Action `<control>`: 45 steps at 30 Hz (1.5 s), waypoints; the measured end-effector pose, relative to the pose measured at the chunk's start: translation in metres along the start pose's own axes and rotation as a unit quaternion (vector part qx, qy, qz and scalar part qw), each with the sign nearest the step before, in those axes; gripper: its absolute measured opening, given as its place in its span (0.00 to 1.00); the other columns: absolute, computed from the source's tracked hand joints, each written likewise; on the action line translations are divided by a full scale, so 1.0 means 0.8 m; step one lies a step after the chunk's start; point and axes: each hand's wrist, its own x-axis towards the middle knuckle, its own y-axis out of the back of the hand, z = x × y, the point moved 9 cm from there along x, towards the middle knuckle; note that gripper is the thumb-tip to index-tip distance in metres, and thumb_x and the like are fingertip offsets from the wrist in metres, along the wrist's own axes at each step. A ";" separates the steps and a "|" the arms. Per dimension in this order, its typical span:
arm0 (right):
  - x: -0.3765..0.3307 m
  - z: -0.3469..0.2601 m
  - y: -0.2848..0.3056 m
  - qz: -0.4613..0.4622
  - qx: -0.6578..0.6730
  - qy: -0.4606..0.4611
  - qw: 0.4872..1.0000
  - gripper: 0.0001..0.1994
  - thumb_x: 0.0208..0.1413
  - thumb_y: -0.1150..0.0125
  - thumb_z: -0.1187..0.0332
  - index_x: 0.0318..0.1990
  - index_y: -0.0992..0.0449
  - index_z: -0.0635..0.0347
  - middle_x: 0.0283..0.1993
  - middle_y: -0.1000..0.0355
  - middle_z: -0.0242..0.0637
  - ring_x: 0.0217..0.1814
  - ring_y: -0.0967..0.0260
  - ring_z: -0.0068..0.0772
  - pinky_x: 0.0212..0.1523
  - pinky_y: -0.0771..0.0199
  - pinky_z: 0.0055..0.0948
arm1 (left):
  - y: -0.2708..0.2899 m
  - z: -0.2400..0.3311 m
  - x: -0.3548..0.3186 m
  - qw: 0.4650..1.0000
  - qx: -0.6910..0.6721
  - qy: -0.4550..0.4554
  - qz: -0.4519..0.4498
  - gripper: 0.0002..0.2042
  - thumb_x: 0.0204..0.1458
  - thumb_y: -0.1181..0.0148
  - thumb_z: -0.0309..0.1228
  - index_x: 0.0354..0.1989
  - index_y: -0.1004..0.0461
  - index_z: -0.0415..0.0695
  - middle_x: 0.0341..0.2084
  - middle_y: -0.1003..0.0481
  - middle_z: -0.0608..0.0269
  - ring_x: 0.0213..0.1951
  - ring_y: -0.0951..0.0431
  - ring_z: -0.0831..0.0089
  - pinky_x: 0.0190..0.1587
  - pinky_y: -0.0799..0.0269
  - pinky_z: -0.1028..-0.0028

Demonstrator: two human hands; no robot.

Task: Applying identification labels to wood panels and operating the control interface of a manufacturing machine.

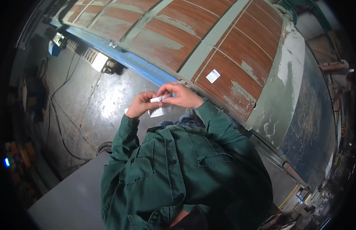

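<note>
In front of my chest, my left hand (140, 104) and my right hand (182, 95) are close together, both with the fingers pinched. Between them is a strip of white printed labels (158, 111), its lower part hanging below the fingertips. My left thumb and fingers grip one side of it, while my right fingertips pinch its upper edge. Just beyond my right hand, a white label (213, 76) lies flat on a wood-brown panel (228, 71) marked off by greenish-grey bands. Whether a single label is lifted off the strip is too small to tell.
A blue rail (135, 63) runs along the near edge of the large panelled surface. Beyond the rail, on the left, stand a pale electrical box (98, 61) and dark cables (57, 122) on the grey floor. Another person (339, 74) is at the far right.
</note>
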 end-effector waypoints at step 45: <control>-0.133 0.188 0.468 0.396 -0.494 -0.342 0.694 0.48 0.34 0.37 0.35 0.60 0.45 0.55 0.65 0.53 0.45 0.66 0.58 0.47 0.63 0.66 0.56 | -0.044 -0.047 0.054 0.953 -0.216 0.076 0.197 0.06 0.47 0.38 0.25 0.33 0.24 0.37 0.27 0.23 0.61 0.29 0.24 0.77 0.33 0.29 0.78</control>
